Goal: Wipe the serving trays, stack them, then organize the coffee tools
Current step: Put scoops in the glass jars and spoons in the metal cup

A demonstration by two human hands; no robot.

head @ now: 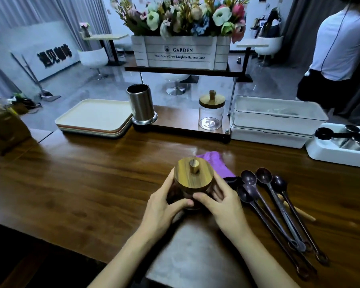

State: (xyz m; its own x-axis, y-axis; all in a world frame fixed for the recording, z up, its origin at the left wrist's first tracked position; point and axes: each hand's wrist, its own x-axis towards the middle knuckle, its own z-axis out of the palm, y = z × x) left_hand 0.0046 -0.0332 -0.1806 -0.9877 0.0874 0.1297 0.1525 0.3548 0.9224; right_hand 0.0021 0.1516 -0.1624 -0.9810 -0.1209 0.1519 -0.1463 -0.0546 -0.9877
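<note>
Left fingers point(183, 203): the left hand point(164, 202) is curled round the left side of the jar point(192, 192), with the thumb across its front.
Right fingers point(202, 197): the right hand point(222, 201) is wrapped round the jar's right side, and its thumb tip nearly meets the left thumb.
Jar: lower centre of the frame, near the tabletop's point(92, 179) front edge. It is capped by a round wooden lid point(202, 173) with a knob. Whether its base rests on the wood cannot be told.
Purple cloth point(214, 163): crumpled just behind and right of the jar.
Coffee scoops point(268, 196): several dark long-handled ones lie fanned at lower right, bowls toward the cloth.
Serving trays point(96, 117): stacked flat at centre left, a cream one on top.
Steel canister point(141, 104): upright just right of the trays.
Glass jar point(211, 113): wooden-lidded and clear, right of the canister.
White bins point(274, 119): stacked at centre right.
Flower crate point(181, 53): on the raised shelf, top centre.
</note>
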